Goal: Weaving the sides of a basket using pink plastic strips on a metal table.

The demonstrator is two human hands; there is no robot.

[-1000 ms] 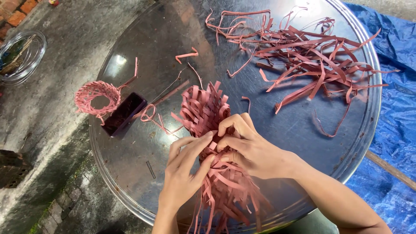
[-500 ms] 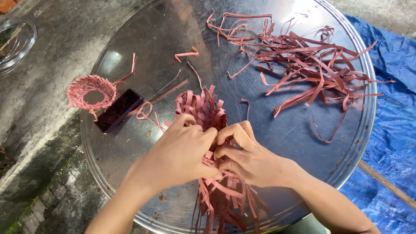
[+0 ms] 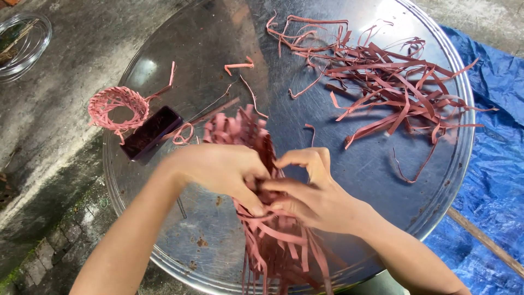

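While both hands meet over the round metal tray (image 3: 382,180), the left hand (image 3: 221,169) and right hand (image 3: 314,194) pinch the woven bundle of pink strips (image 3: 256,164) at its middle, apparently mid-weave. Tucking the next strip calls for a firm pinch; farther off lie a small woven ring (image 3: 117,106) and loose strips (image 3: 393,87).

Two bare forearms and hands, no sleeves, gloves, rings or watches visible. The left hand (image 3: 221,172) and right hand (image 3: 308,191) have short, unpainted fingernails.
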